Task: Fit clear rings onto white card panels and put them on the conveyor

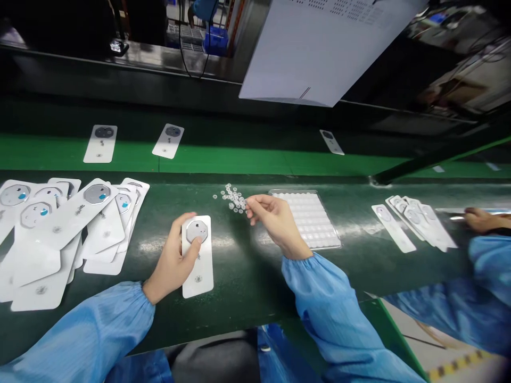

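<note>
Left hand (173,260) grips flat white rounded-corner card (205,268) on dark-green worktop (243,298); likely light, stiff, slick: hold long edges. Right hand's (275,218) fingertips together by small translucent round discs (231,197); can't tell if holding one.

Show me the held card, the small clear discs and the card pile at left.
Held card (204,259): head view, printed face near centre.
Small clear discs (231,197): head view, cluster's middle.
Card pile (72,218): head view, uppermost white face.
</note>
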{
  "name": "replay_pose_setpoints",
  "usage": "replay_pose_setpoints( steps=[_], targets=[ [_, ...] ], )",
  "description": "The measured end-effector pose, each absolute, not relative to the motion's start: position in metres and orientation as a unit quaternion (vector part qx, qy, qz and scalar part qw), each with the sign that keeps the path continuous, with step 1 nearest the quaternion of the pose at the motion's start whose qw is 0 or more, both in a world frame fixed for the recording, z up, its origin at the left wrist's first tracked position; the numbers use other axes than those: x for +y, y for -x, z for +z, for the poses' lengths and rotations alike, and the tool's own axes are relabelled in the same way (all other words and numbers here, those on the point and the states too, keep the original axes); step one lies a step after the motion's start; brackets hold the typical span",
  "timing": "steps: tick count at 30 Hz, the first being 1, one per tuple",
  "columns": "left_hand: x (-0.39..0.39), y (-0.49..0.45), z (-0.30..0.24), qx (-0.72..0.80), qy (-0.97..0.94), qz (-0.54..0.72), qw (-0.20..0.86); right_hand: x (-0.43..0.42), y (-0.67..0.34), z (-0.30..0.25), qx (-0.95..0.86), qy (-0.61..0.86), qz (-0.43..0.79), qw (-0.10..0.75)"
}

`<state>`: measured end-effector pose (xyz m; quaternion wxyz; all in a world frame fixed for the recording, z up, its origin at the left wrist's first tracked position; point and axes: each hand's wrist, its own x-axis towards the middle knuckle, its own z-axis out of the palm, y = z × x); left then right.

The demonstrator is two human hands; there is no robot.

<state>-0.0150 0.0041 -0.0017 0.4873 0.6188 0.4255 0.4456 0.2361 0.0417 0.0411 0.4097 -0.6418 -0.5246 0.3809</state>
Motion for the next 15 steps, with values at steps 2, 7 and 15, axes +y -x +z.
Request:
replay_pose_setpoints(
  steps=[2,7,15],
  targets=[
    [0.006,0.015,-0.001,0.429,-0.651,0.432,0.453,0.029,-0.221,0.046,-0.484,0.586,0.499,0.416],
    [0.010,0.014,0.002,0.435,-0.668,0.430,0.423,0.009,-0.190,0.043,-0.438,0.530,0.610,0.394],
    [0.011,0.014,0.004,0.474,-0.637,0.404,0.455,0.010,-0.217,0.013,-0.546,0.658,0.417,0.307]
  ],
)
